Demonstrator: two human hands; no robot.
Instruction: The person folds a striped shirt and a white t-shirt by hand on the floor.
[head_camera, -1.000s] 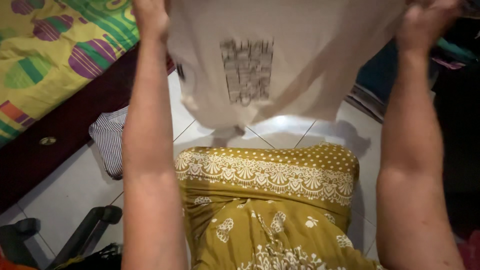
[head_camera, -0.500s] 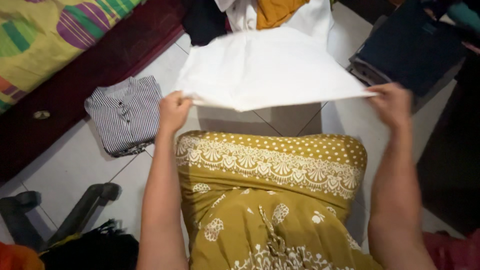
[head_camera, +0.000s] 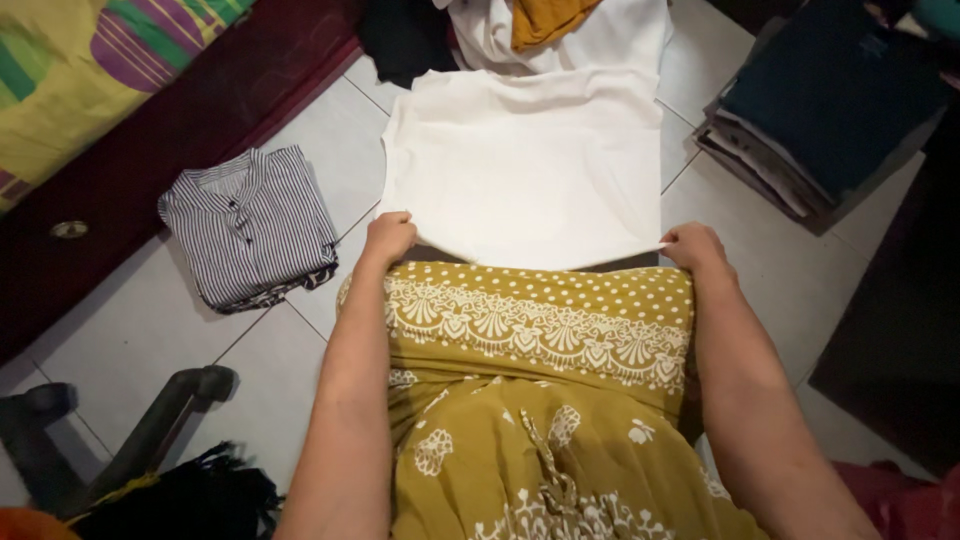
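Observation:
A white shirt (head_camera: 525, 165) lies spread flat on the tiled floor in front of me, plain side up. My left hand (head_camera: 388, 238) pinches its near left corner and my right hand (head_camera: 692, 247) pinches its near right corner. Both hands rest just past the edge of the mustard patterned cloth (head_camera: 540, 400) that covers my lap.
A folded striped shirt (head_camera: 250, 225) lies on the floor to the left. A heap of white, black and mustard clothes (head_camera: 520, 30) sits beyond the white shirt. A stack of folded dark clothes (head_camera: 820, 110) is at the right. A colourful mattress (head_camera: 90, 70) on a dark base lies at the upper left.
The white shirt was held up high, print towards me, then swung down and outward. It now lies flat on the floor, with both hands lowered to its near edge.

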